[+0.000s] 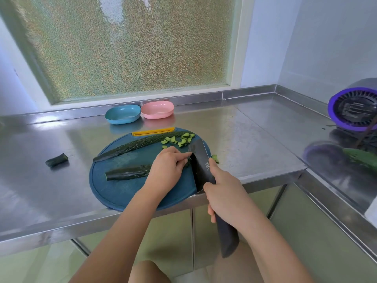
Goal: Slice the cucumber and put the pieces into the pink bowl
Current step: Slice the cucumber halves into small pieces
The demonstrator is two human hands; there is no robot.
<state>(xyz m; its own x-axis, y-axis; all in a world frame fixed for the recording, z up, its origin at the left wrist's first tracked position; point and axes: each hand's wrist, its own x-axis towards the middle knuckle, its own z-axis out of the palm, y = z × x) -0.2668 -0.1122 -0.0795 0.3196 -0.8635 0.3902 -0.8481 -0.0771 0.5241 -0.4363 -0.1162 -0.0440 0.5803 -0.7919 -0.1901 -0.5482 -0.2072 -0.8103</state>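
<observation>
On the round blue cutting board (122, 190) lie two long cucumber halves: one (138, 145) at the back, one (127, 172) nearer me. My left hand (167, 168) holds down the right end of the nearer half with curled fingers. My right hand (224, 193) grips the handle of a black knife (201, 166), whose blade stands on the board right beside my left fingertips. Several cut cucumber pieces (179, 140) lie at the board's back right, and one piece (215, 158) sits right of the blade. The pink bowl (157, 110) stands behind the board by the window.
A blue bowl (123, 114) sits left of the pink one. A cut cucumber end (56, 160) lies on the steel counter (255, 139) left of the board. A purple round appliance (353, 109) and another cucumber (361, 158) are at the far right. The board overhangs the counter's front edge.
</observation>
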